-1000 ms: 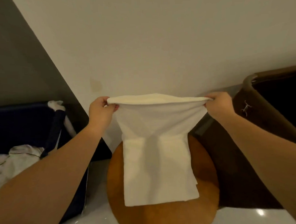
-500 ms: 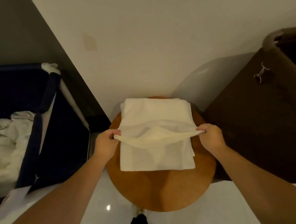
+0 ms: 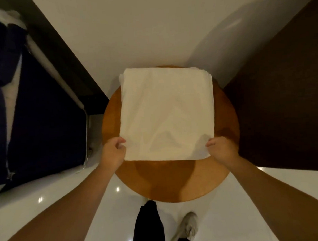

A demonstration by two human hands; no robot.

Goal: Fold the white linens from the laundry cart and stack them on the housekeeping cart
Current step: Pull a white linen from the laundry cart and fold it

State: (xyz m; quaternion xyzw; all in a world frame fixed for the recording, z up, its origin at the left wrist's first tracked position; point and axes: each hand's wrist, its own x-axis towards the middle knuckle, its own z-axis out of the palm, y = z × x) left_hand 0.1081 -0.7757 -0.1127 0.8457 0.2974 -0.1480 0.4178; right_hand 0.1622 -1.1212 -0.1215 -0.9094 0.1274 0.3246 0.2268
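Observation:
A white linen (image 3: 165,113) lies folded into a flat square on a round wooden table (image 3: 174,181), its far edge against the wall. My left hand (image 3: 113,152) pinches its near left corner with curled fingers. My right hand (image 3: 221,148) pinches the near right corner. Both hands sit low, at the table top. The dark blue laundry cart (image 3: 46,124) stands on the left, with a bit of white cloth (image 3: 5,14) showing at its top corner.
A dark brown cart wall (image 3: 280,98) rises close on the right of the table. A pale wall (image 3: 151,30) stands behind it. On the glossy white floor (image 3: 49,201) below are my dark trouser leg (image 3: 149,225) and light shoe (image 3: 187,227).
Both hands brought the held edge of the linen down and toward me, laying the top half flat over the lower half. My view tilted further down.

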